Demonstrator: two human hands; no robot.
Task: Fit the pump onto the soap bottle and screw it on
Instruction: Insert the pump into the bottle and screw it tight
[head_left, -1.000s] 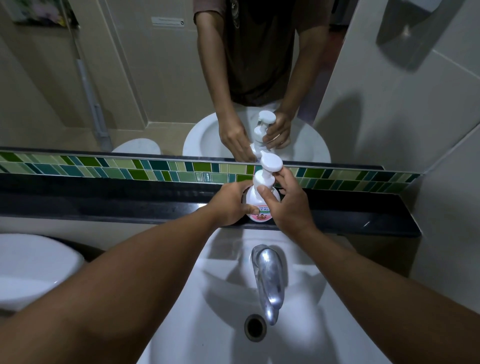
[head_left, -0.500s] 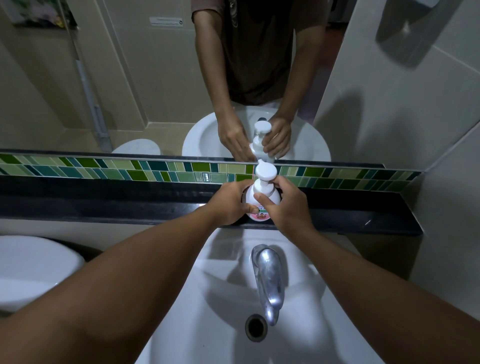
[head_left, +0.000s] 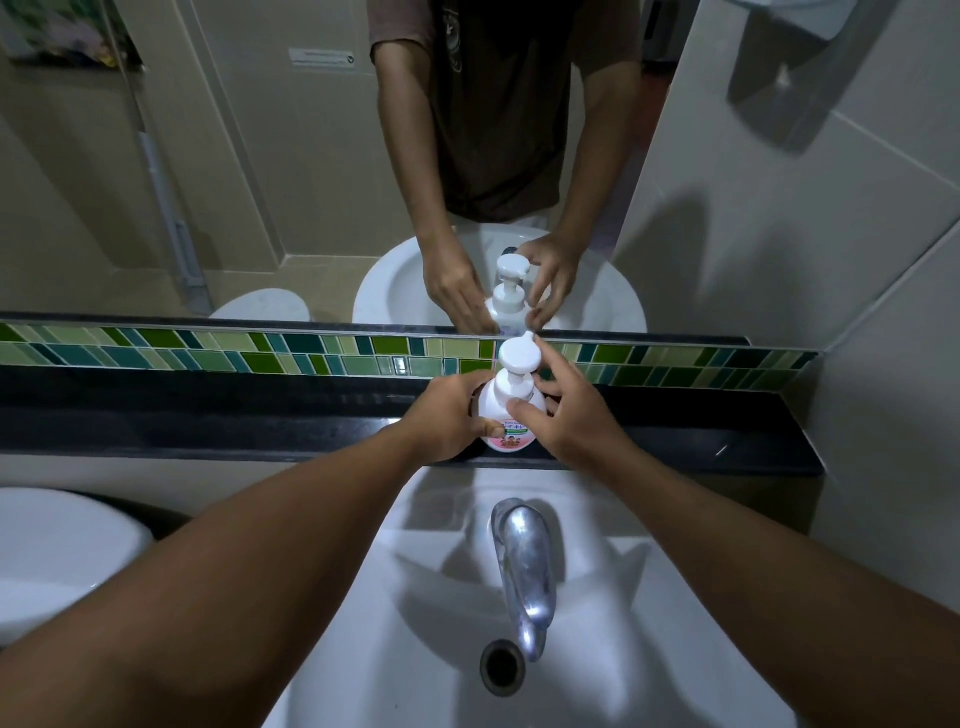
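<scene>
A white soap bottle with a pink label stands upright on the black ledge behind the sink. The white pump sits on top of the bottle, its round head up. My left hand wraps the bottle's left side. My right hand is at the right of the pump collar, thumb and fingertips touching the collar, fingers spread. The mirror above repeats the bottle and both hands.
A white sink lies below the ledge, with a chrome tap and a drain. A green tile strip runs behind the ledge. A white rounded fixture sits at the left. A tiled wall stands at the right.
The pump has come down from a tilted, raised position to sit straight on the bottle. My right hand has loosened from around the pump neck, fingers now spread.
</scene>
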